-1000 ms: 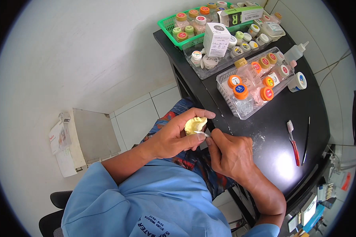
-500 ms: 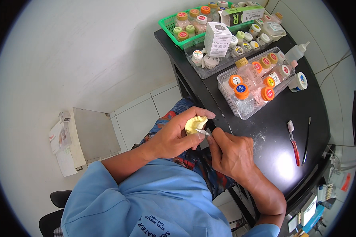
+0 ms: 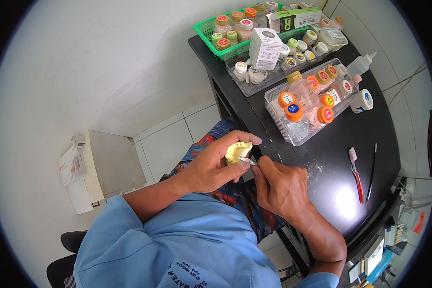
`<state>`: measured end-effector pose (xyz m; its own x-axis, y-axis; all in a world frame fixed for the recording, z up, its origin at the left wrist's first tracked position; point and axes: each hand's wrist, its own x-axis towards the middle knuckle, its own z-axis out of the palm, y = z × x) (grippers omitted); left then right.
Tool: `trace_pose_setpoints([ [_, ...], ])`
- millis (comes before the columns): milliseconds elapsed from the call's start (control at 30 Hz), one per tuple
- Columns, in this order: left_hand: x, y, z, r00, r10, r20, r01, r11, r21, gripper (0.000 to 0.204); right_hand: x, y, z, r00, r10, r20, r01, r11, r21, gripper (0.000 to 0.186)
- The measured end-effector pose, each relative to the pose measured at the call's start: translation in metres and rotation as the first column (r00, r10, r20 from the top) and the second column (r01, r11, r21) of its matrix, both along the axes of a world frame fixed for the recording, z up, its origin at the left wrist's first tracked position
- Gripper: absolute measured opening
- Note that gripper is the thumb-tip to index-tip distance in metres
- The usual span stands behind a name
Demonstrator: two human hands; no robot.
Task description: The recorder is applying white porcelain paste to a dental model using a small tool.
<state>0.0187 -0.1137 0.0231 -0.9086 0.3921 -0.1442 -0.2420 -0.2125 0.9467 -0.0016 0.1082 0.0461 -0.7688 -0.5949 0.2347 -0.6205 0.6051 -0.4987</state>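
Note:
A pale yellow dental plaster cast (image 3: 235,152) rests in my left hand (image 3: 211,162), its fingers curled round the underside and the thumb along the near edge. My right hand (image 3: 283,188) grips a small knife (image 3: 247,162), whose short silvery blade points left and meets the near rim of the cast, close to my left thumb. The knife's handle is hidden inside my right fist. Both hands are over my lap, beside the edge of the black table (image 3: 297,165).
On the table, a clear plastic basket (image 3: 300,141) holds several orange-capped jars. Behind it are a green basket (image 3: 204,30) and a white box (image 3: 265,48). To the right lie a red toothbrush (image 3: 356,177) and a thin black brush (image 3: 371,175). White dust marks the tabletop.
Hardly anything differs: both hands keep their places and the blade stays against the cast's rim. The whole view has shifted very slightly.

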Motion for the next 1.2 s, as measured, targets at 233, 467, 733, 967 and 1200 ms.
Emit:
trace_pose_setpoints([
  [233,-0.0002,0.0004,0.0002,1.0,0.005,0.004,-0.005,0.999,-0.042,0.044,0.0013,-0.0008,-0.0025,1.0,-0.014,-0.021,0.015,1.0,0.006,0.023],
  [467,0.0009,-0.0015,-0.0013,1.0,-0.01,0.008,0.01,0.998,-0.059,0.04,0.0006,-0.0009,-0.0022,1.0,-0.015,-0.018,0.015,1.0,-0.016,0.024],
  [733,0.0031,0.0033,0.0025,0.999,0.03,-0.024,-0.031,0.998,-0.051,0.043,0.0014,-0.001,0.0014,0.999,-0.002,0.045,0.004,0.999,-0.04,0.025],
  [967,0.0025,0.0012,-0.0022,1.0,0.014,-0.028,-0.016,0.998,-0.068,0.037,0.0008,-0.0011,-0.0014,1.0,-0.012,-0.013,0.011,1.0,-0.007,0.023],
  [1200,0.003,0.0026,-0.0012,0.998,0.022,-0.052,-0.026,0.996,-0.086,0.034,-0.0005,-0.0007,-0.001,1.0,-0.016,-0.01,0.016,1.0,-0.02,0.025],
])
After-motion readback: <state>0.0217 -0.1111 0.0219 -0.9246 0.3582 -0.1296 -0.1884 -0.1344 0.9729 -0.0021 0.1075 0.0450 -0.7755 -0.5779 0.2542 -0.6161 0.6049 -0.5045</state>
